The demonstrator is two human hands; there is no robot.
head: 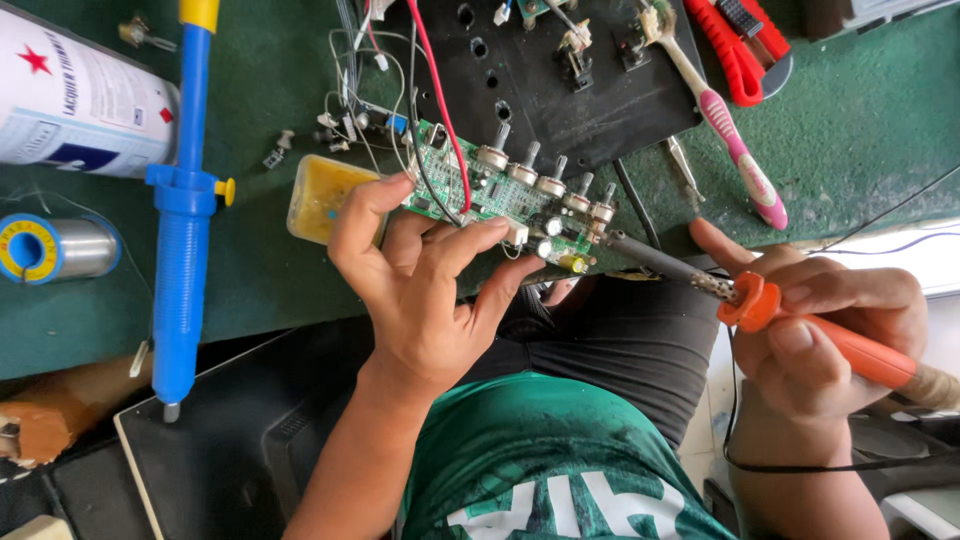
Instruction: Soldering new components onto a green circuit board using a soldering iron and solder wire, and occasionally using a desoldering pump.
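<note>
My left hand (420, 280) grips a green circuit board (500, 195) by its near edge, fingers spread under and over it. The board carries a row of metal knob shafts, capacitors and red and black wires. My right hand (830, 320) holds an orange-handled soldering iron (760, 300) like a pen. Its dark metal tip (615, 240) touches the right end of the board. A black cord hangs from the iron below my wrist.
A blue desoldering pump (182, 220), a solder spool (50, 250), a white spray can (80, 100) and a yellow flux tub (320, 195) lie left on the green mat. A black panel (560, 90), pink toothbrush (735, 150) and red cutter (735, 45) sit behind.
</note>
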